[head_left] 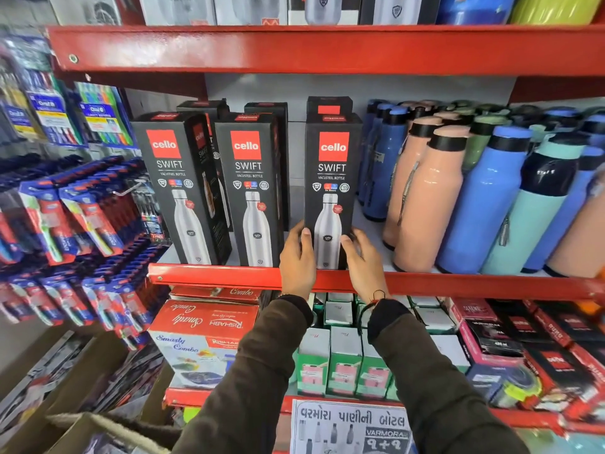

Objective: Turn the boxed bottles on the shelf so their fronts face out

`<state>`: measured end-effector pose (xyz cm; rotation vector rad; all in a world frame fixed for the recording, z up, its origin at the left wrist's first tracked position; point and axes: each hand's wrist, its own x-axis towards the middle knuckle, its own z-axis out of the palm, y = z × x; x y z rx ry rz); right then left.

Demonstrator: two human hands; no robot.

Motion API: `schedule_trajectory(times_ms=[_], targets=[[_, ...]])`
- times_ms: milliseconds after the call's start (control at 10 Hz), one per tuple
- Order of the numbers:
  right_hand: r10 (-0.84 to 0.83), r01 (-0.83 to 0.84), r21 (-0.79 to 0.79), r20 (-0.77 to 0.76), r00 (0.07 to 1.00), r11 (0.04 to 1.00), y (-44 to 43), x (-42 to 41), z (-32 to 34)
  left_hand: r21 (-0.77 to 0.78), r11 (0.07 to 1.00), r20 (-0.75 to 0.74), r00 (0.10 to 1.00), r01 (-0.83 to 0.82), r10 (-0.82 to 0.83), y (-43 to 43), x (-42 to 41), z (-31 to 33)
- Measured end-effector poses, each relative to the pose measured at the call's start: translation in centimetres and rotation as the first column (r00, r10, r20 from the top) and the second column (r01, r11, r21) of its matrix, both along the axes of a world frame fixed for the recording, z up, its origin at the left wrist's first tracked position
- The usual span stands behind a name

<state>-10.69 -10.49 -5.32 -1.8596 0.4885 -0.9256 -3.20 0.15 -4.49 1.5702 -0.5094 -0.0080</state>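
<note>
At centre frame I see my left hand (296, 257) and right hand (361, 260) clasping the lower sides of the rightmost Cello Swift bottle box (331, 178), fingers curled around it, front facing out, standing on the red shelf (212, 278).

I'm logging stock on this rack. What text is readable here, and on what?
"cello SWIFT VACUSTEEL BOTTLE": each front black box, including the one held between left hand and right hand.
"Smarty Combo", "RISHABH": red carton.
"VARMORA": paper sign, with Gujarati script.
"Oral-B": toothbrush packs.
Badge print on boxes: too small.
</note>
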Motion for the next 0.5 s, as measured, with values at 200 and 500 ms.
schedule_trajectory(times_ms=[200,500], targets=[[-0.026,0.025,-0.012,-0.07,0.997,1.0,0.1,0.0,0.3,0.006,0.999,-0.017,0.999,0.044,-0.043,0.2,0.0,0.4],[-0.036,0.031,0.026,0.232,0.972,0.999,0.7,-4.6,7.8,-0.281,0.96,0.33,0.939,0.0,0.096,1.9,-2.5,3.4]])
